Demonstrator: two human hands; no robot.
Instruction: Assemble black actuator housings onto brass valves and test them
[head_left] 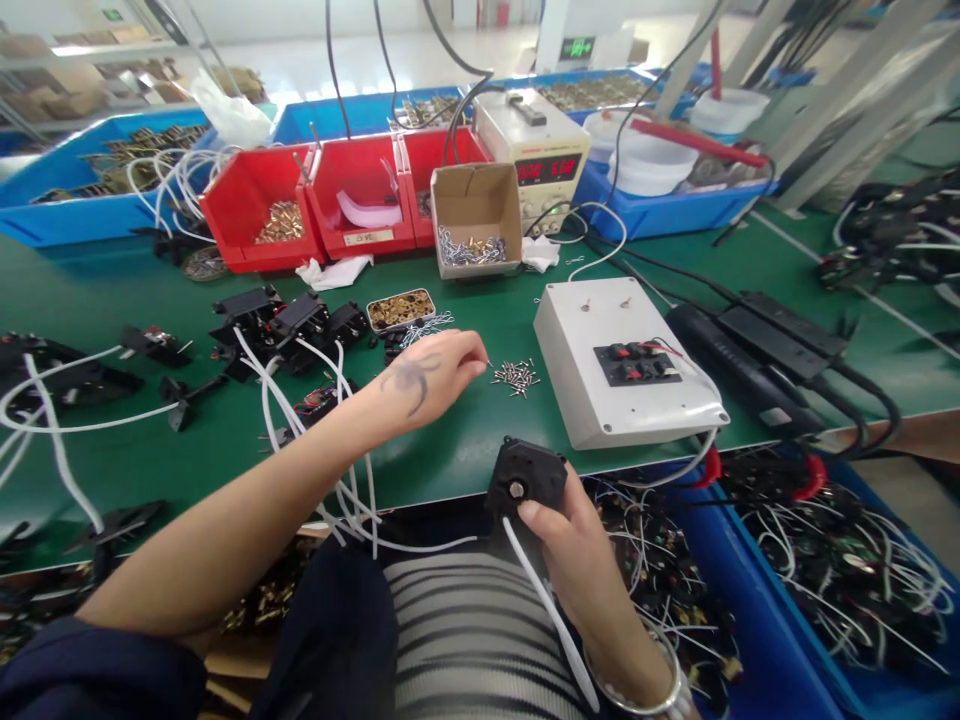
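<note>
My left hand hangs over the green bench with its fingers curled in a pinch. What those fingertips hold, if anything, is too small to make out. Just right of them lies a loose pile of small screws. Near my lap, my right hand grips a black plastic housing from its right side, thumb on the front. A round metal piece sits in the housing's face, and a white cable runs down from it.
A grey box with black terminals stands right of the screws. Behind are red bins, a cardboard box and a power supply. Black assemblies with white cables lie left. Blue crates of wired parts stand below right.
</note>
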